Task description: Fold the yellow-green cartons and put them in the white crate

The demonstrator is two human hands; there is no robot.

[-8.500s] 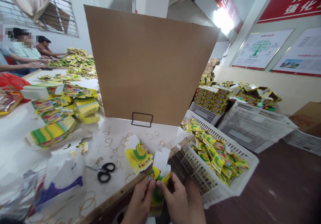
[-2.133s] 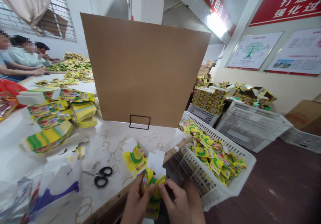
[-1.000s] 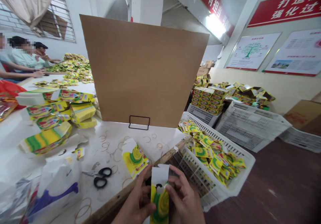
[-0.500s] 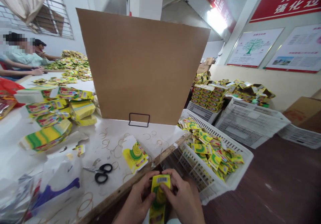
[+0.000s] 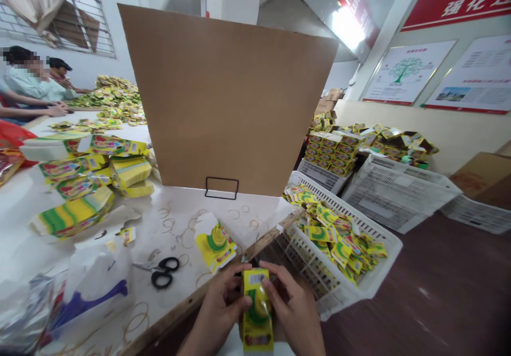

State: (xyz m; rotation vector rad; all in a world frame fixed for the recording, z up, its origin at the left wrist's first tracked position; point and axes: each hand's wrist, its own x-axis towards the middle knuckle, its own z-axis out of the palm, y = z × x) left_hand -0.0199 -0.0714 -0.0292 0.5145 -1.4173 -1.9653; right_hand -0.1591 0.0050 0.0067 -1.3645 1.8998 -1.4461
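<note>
A small yellow carton (image 5: 258, 313) with a green swirl and a barcode at its far end is held between my two hands, just off the table's wooden edge. My left hand (image 5: 223, 305) grips its left side, thumb on the printed face. On the other side my right hand (image 5: 293, 308) is closed on it, its thumb near the barcode. The fingers beneath are partly hidden. Close by on the table lies a flat yellow carton (image 5: 215, 243) with a white flap. Black-handled scissors (image 5: 162, 272) rest to its left.
A white crate (image 5: 389, 263) full of yellow cartons stands to the right of the table. An upright cardboard sheet (image 5: 227, 106) blocks the view ahead. Stacked carton blanks (image 5: 75, 212) and a plastic bag (image 5: 99, 276) lie left, with rubber bands scattered around. Two people sit far left.
Both hands have risen slightly with the carton, and more of its printed face shows. My right thumb has moved off the middle of the face toward the right edge.
</note>
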